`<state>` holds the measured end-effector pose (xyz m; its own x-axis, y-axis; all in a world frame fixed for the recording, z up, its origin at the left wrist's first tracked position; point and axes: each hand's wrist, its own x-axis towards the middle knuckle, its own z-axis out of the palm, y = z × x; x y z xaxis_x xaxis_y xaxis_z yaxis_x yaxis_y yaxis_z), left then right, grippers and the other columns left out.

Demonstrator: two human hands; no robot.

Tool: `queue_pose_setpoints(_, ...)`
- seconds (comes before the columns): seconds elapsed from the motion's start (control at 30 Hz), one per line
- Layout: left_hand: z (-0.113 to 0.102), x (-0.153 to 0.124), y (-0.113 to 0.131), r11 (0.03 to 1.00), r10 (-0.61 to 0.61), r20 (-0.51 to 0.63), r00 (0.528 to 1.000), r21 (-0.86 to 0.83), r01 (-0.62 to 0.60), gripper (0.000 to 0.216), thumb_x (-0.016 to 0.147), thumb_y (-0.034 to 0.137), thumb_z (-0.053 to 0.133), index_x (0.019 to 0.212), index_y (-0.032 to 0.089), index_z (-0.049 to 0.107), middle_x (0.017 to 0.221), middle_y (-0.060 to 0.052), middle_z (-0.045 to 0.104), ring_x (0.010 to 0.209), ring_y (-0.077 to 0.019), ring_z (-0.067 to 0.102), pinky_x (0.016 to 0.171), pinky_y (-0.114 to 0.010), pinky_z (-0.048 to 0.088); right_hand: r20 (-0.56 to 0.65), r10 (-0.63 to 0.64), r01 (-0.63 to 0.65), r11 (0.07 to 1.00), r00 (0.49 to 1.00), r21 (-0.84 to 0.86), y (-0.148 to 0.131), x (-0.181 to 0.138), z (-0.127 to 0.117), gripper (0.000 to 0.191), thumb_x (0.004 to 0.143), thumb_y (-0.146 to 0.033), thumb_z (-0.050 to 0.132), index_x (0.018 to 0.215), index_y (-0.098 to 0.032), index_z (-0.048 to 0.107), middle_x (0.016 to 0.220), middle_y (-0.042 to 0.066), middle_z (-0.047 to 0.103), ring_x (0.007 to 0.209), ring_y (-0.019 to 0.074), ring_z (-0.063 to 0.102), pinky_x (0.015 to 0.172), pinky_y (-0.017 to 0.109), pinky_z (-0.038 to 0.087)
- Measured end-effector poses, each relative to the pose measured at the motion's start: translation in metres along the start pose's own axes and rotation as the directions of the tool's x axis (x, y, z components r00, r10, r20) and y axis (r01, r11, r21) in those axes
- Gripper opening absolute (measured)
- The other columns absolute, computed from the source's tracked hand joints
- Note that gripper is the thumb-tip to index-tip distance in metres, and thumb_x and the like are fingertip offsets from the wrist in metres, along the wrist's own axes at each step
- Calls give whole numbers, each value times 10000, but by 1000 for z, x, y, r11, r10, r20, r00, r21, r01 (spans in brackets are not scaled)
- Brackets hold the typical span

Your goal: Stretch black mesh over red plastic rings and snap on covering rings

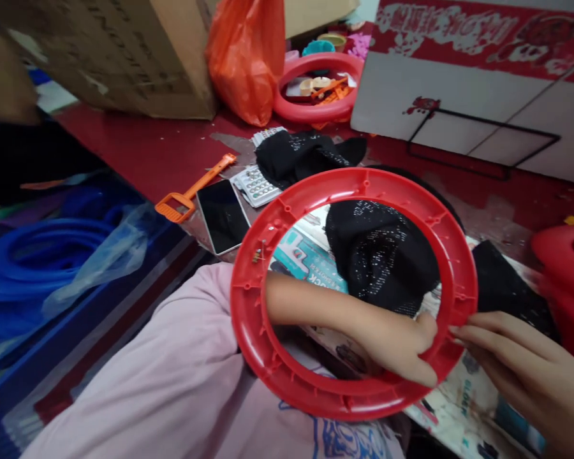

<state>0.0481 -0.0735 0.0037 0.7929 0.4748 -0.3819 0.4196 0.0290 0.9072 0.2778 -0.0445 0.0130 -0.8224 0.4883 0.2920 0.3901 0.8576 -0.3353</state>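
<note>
A red plastic ring (363,408), its ribbed hollow side facing me, is held up in front of my lap. My left hand (406,350) reaches through the middle of the ring and is closed on its lower right part. At the right side of the ring, my right hand (530,363) has its fingers pinched together, with the tips at the hollow channel. Whatever lies between those fingertips is too small or hidden to make out. Small metallic bits (258,254) sit in the channel on the left. Black sparkly cloth (382,255) lies behind the ring.
On the red table (172,140) are a phone (223,215), an orange plastic handle piece (196,189) and a card of small round pieces (256,185). Behind them stand an orange bag (246,57), another red ring (316,115) and boxes. Blue rings (43,255) lie at left.
</note>
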Motion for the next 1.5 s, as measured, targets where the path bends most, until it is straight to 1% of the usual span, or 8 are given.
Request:
queue_pose_setpoints(0.17,-1,2,3,999,-35,53,998,22,34,813,776,446,487,1349,-65,218,912,-158,612,683,-186,587,542,-252,487,-80,-32,30,999,996,-32,-12,12,0,252,834,-71,549,992,-241,647,873,73,677,717,182,677,585,267,567)
queue_pose_setpoints(0.47,0,3,7,995,-96,1,995,30,96,421,798,377,465,1118,136,338,923,-87,607,747,-199,597,610,-294,478,-194,24,-36,998,981,-59,-17,10,1,122,858,-128,582,932,-192,655,850,65,684,758,163,640,640,272,522)
queue_pose_setpoints(0.8,1,0,11,993,-116,53,992,-3,117,413,822,387,488,1117,122,373,926,-84,590,794,-200,574,655,-307,467,-113,60,-65,997,992,-41,-16,13,7,156,892,-130,508,890,-165,659,842,74,678,748,162,604,643,286,507)
queue_pose_setpoints(0.93,15,3,6,949,-10,-43,999,-315,-4,446,846,347,527,1204,135,365,942,-69,581,816,-176,576,679,-294,481,-111,129,-127,992,985,24,-13,14,2,111,871,-130,559,866,-172,662,940,87,662,851,166,629,718,285,531)
queue_pose_setpoints(1.03,26,7,8,760,-4,-245,970,-631,-156,527,788,202,612,1242,176,347,1084,-81,550,950,-166,575,801,-305,502,-165,139,-122,987,976,109,-14,16,-1,126,871,-107,557,878,-188,652,898,53,664,810,124,639,699,225,534)
queue_pose_setpoints(1.2,26,10,13,618,16,-364,931,-728,-295,589,806,167,614,1278,234,267,1177,-73,526,863,-107,586,743,-255,502,-178,95,-72,989,979,129,-18,19,2,131,879,-105,538,844,-170,646,786,29,651,703,101,612,626,193,506)
queue_pose_setpoints(1.33,20,11,8,724,11,-376,927,-636,-267,454,853,193,547,1221,233,284,1127,-45,544,749,-81,563,667,-242,485,-188,115,-88,986,975,142,-19,18,6,84,875,-157,578,866,-162,661,823,39,657,713,102,612,637,195,498)
queue_pose_setpoints(1.5,14,7,4,956,-130,-279,951,-290,46,415,785,205,538,1130,168,308,951,-31,529,787,-157,544,605,-272,466,-146,146,-120,978,979,173,-14,14,0,79,857,-210,639,837,-141,672,732,24,658,642,92,593,593,185,442)
